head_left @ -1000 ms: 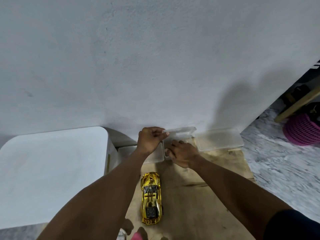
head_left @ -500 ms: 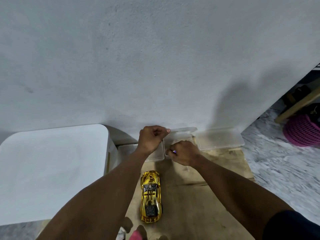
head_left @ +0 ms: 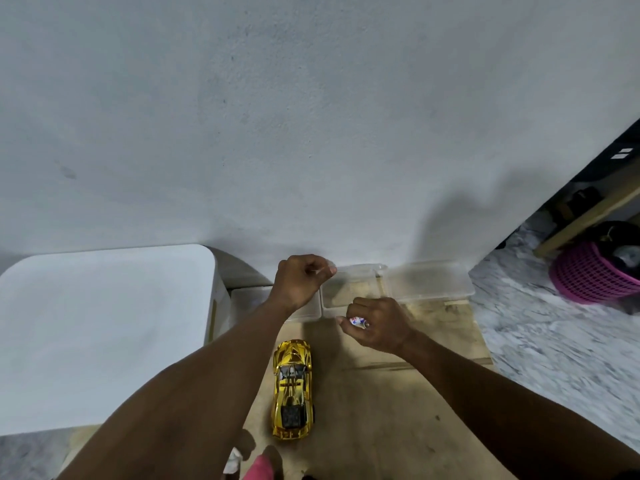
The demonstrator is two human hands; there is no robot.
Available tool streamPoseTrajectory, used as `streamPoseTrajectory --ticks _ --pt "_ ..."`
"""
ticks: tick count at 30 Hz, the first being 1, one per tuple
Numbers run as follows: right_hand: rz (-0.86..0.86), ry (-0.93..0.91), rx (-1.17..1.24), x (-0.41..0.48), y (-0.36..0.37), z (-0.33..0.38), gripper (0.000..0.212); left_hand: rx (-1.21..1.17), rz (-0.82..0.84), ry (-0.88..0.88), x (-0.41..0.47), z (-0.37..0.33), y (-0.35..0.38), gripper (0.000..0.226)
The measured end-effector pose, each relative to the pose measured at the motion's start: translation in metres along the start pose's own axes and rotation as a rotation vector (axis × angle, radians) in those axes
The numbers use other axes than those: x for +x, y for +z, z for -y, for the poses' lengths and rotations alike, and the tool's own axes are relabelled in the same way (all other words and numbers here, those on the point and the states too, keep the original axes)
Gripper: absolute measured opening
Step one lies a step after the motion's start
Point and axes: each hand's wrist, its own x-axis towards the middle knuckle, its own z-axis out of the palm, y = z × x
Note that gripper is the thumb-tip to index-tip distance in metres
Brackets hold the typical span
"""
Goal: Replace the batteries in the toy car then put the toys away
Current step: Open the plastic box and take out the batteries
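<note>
Head view suggests an early stage: right hand (head_left: pixel 377 323) grips a small battery (head_left: pixel 358 321) from the clear box (head_left: pixel 346 292) whose lid (head_left: pixel 360 269) the left hand (head_left: pixel 301 280) pinches, gold toy car (head_left: pixel 293 389) untouched on the board.

A home — marble floor (head_left: pixel 540 344), pink laundry basket (head_left: pixel 588 278), white wall (head_left: pixel 311 116).

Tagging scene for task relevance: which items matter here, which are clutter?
Job:
gold toy car
clear plastic box, lid held by left hand
small battery-like item in right hand

Clutter:
pink basket
white bin lid
</note>
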Motion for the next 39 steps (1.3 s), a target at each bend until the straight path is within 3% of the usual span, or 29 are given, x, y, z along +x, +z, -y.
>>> streamPoseTrajectory --ticks 3,5,8,11,17,21,30,35,39 --pt "-0.056 0.103 0.007 -0.011 -0.024 0.0 0.016 0.089 0.043 0.011 -0.008 0.007 0.001 0.03" --pt "-0.045 0.24 -0.032 -0.01 -0.039 -0.005 0.02 0.19 0.075 0.028 -0.014 0.012 0.004 0.033" --pt "0.161 0.444 -0.165 -0.002 -0.046 -0.016 0.039 0.457 0.111 0.091 -0.021 0.019 0.01 0.034" --pt "0.304 0.523 -0.167 0.005 -0.038 -0.022 0.044 0.709 0.122 0.161 -0.023 0.025 0.018 0.04" --pt "0.461 0.377 -0.181 0.014 -0.017 -0.021 0.044 0.845 0.097 0.176 -0.024 0.033 0.024 0.043" --pt "0.46 0.328 -0.256 0.014 -0.014 -0.022 0.032 0.785 0.103 0.149 -0.024 0.034 0.026 0.041" --pt "0.444 0.339 -0.269 0.013 -0.013 -0.017 0.031 0.689 0.116 0.146 -0.024 0.037 0.023 0.042" --pt "0.199 0.32 -0.246 -0.007 -0.022 0.006 0.028 0.71 0.229 0.113 -0.035 0.035 0.021 0.059" --pt "0.19 0.245 -0.307 -0.038 -0.016 0.031 0.025 0.71 0.267 0.098 -0.049 0.036 0.017 0.061"
